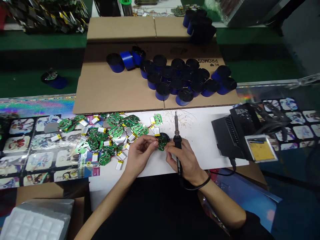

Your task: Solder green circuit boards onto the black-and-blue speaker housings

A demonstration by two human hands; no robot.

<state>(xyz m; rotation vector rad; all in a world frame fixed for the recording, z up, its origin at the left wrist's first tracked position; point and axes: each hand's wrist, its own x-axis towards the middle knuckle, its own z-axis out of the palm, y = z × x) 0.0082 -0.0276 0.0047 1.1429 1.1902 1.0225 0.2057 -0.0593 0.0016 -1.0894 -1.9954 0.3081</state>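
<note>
White foam block (32, 223) rests on a cardboard box (37, 190) at the far left, below a picture-printed mat (17, 143) on the counter (207, 143). Across the mat lies a loose heap of green circuit boards (112, 131), many wired to small yellow-banded batteries (119, 165). These look light and stiff but easily damaged, so the board edges seem the safest place to hold (the thin wires could tear). The left hand (140, 155) has its fingers (150, 141) closed on one green board (162, 143), which sits against a round black cap (163, 136) just above the counter. The right hand (186, 161) is clenched around the handle of a soldering iron (178, 143), its tip pointing up, right beside that board. Behind them, on flattened cardboard (100, 90), blue cans with black lids (170, 80) stand and lie in a cluster, their contents hidden. Further right sits a black soldering station (237, 130).
</note>
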